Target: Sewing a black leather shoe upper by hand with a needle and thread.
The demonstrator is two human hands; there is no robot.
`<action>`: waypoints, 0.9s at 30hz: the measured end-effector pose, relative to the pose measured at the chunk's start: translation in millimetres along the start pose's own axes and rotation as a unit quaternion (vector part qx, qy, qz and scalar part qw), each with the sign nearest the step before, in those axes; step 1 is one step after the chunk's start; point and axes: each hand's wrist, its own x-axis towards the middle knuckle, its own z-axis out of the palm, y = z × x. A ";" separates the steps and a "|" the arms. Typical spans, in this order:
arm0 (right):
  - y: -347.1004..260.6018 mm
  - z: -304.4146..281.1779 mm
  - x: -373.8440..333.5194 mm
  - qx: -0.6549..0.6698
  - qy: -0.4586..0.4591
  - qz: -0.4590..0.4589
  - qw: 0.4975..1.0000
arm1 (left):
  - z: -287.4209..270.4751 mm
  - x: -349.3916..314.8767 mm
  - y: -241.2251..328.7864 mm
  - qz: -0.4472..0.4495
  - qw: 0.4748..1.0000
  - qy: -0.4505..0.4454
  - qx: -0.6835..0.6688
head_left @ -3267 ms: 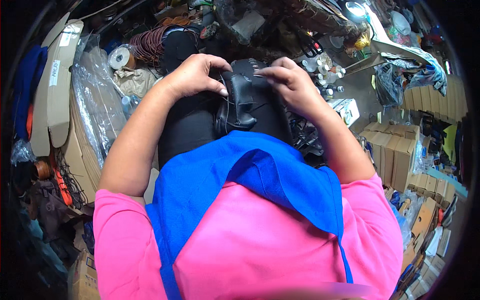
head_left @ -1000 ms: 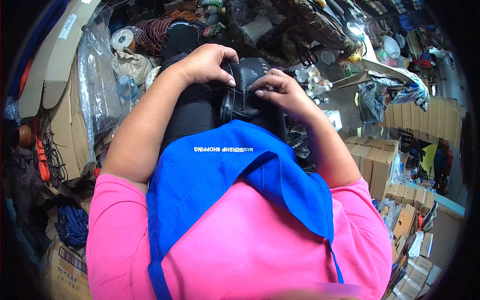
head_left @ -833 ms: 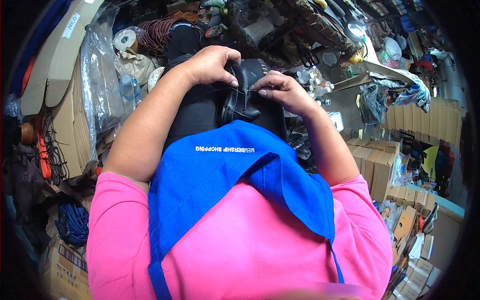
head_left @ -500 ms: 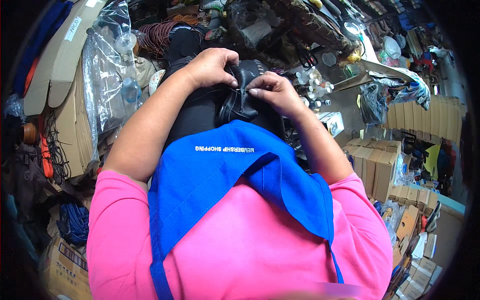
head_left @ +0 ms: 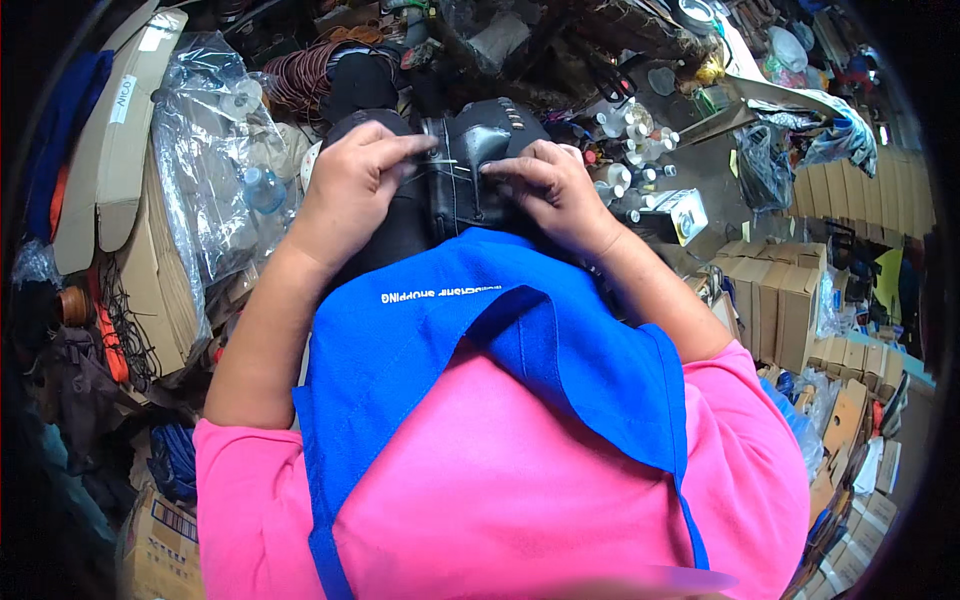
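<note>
Across my dark-clothed lap rests a black leather piece (head_left: 492, 140), shaped like a shoe, with pale stitches along its far edge. A seam line runs down its nearer side. My left hand (head_left: 350, 190) is at its left, fingertips pinched together and a little blurred. On the other side, my right hand (head_left: 555, 190) has its thumb and forefinger pinched close against the leather. A thin pale thread (head_left: 447, 162) spans the gap between both hands, over the leather. Its ends are hidden at the fingertips.
A blue apron (head_left: 430, 330) covers my front. Flattened cardboard (head_left: 110, 170) and clear plastic sheeting (head_left: 205, 150) stand at the left. Several small bottles (head_left: 625, 150) cluster right of my lap. Cardboard boxes (head_left: 770, 300) are stacked farther right, and coiled brown cord (head_left: 300, 85) lies at the far left.
My hands have drawn apart, the left one moving left and nearer to me. The leather piece now lies flatter and shows more of its surface.
</note>
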 end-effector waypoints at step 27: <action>26.4 -4.8 22.9 0.160 -0.112 0.052 0.979 | 13.6 11.2 -27.3 0.119 0.988 -0.022 0.099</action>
